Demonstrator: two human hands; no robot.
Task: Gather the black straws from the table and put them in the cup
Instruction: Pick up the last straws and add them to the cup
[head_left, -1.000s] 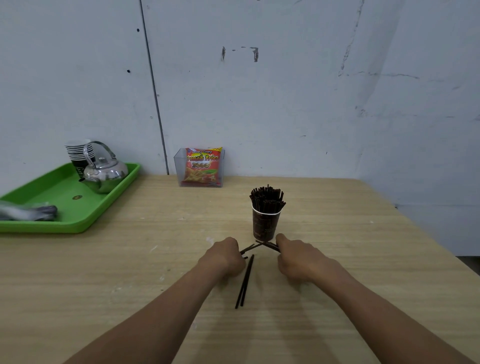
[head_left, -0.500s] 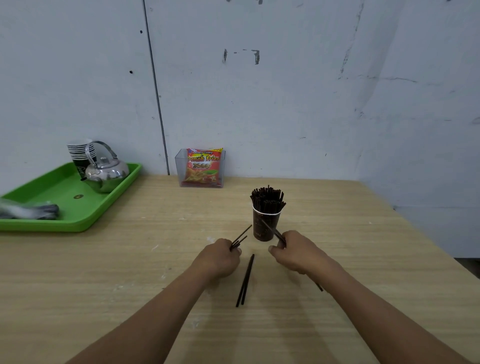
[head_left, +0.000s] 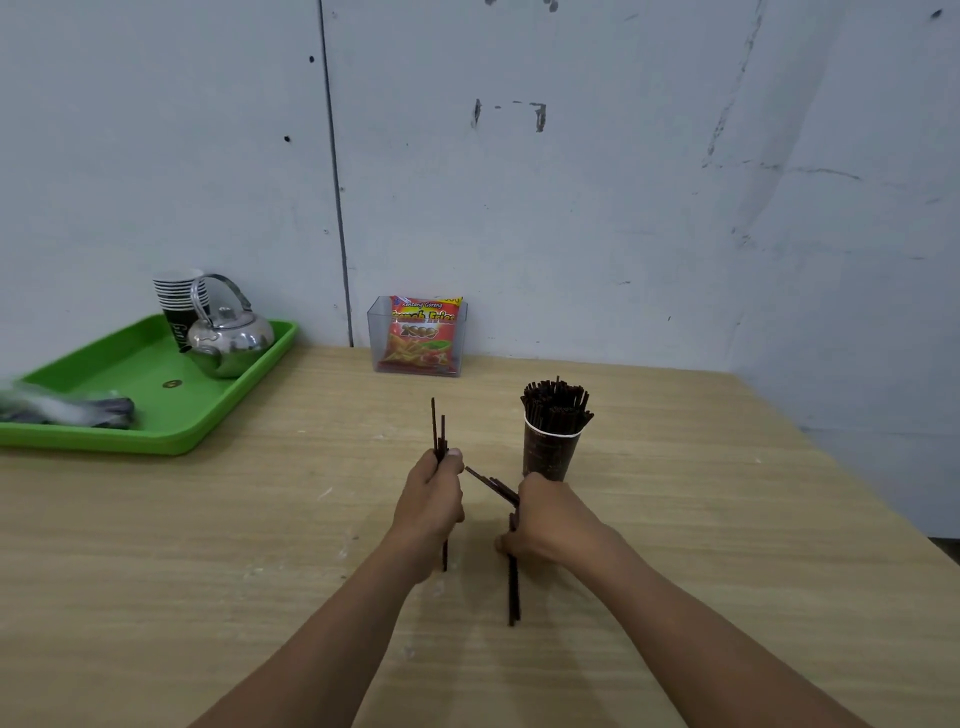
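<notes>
Head view, risks first.

1. The cup (head_left: 549, 452) is crammed: packed straws (head_left: 556, 402) bristle above the rim. Forcing more in could bend them, push others out, or tip this tall, narrow cup.
2. The right hand (head_left: 553, 522) is doing two jobs. Its grip pinches a short bundle (head_left: 492, 484) pointing to 10 o'clock, while its fingertips (head_left: 503, 544) reach a loose pair (head_left: 513, 587) lying on the bench (head_left: 727, 493) and running to 6 o'clock. The pinched bundle may slip or fan out.
3. The cup stands just at 12 o'clock of the right hand, so a knuckle nudge could topple it.

Pose: the left hand (head_left: 431, 499), at 9 o'clock of the right, is a closed fist round an upright bundle (head_left: 437, 426). Its thumb is on top, and straw ends show above and below. The right hand is palm down with its fingers curled. Both forearms enter from 6 o'clock.
</notes>
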